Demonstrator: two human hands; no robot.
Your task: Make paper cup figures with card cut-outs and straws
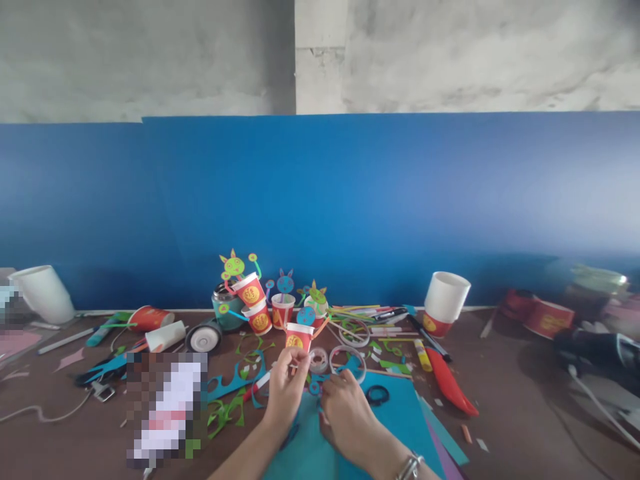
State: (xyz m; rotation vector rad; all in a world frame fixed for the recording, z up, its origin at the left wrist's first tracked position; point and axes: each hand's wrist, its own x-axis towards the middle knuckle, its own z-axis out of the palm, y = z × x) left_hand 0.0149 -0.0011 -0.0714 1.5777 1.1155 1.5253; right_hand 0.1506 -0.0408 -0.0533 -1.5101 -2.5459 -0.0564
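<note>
My left hand [290, 387] is closed in a pinch just in front of a red and white paper cup [299, 338]. Whatever lies between its fingertips is too small to name. That cup carries a round blue paper face [306, 316] and orange straw arms. Beside it, my right hand [347, 410] is curled over blue paper sheets [395, 413], its fingers pressed together on something hidden. A small blue round cutout [315, 387] shows near its fingertips. Behind stand other cup figures with green faces [233, 266] and a blue face [285, 285].
Tape rolls [319, 361], paper scraps [225, 410] and straws [360, 312] crowd the table's middle. Stacked white cups [447, 295], a glue stick [423, 355] and a long red object [450, 381] lie to the right. A blue partition [350, 200] closes off the back.
</note>
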